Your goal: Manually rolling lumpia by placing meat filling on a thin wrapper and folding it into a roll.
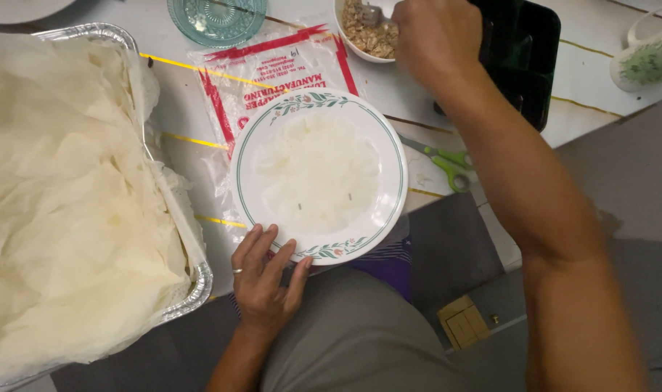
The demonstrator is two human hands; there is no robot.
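While the white plate (319, 173) was steadied at its seven o'clock rim by the left hand (264, 279), fingers spread flat, a thin wrapper (318, 174) had been laid on it, unfilled. At one o'clock, a spoon (372, 13) was held by the closed right hand (434, 36) in the bowl of filling (366, 33). By this showing, filling and rolling remained undone.

Table (186, 109) with plate (389, 156), scissors (447, 161)

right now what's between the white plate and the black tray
Green-handled scissors lie on the table between the white plate and the black tray, seen in the head view.
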